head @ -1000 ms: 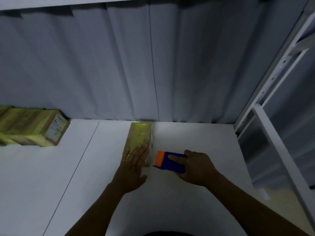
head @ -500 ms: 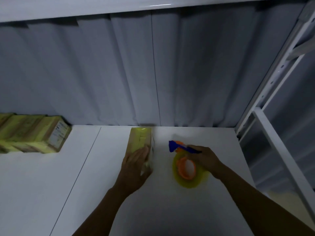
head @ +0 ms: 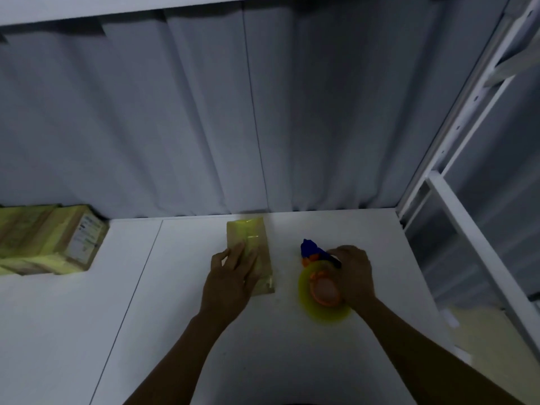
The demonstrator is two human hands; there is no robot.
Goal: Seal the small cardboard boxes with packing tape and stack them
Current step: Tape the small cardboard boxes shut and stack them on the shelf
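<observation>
Now the left hand (head: 230, 283) lies flat on the small box (head: 264, 258), where it should smooth the tape (head: 248, 232) firmly, while the right hand (head: 355, 276) curls around the tape dispenser (head: 321, 290).

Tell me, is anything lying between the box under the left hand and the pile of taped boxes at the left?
Nothing visible: only white tabletop lies between the box and the stack. The tape dispenser, gripped by the right hand, sits on the box's other side.

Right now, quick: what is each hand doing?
Left hand: open, fingers flat on the small cardboard box.
Right hand: grips the tape dispenser.
</observation>
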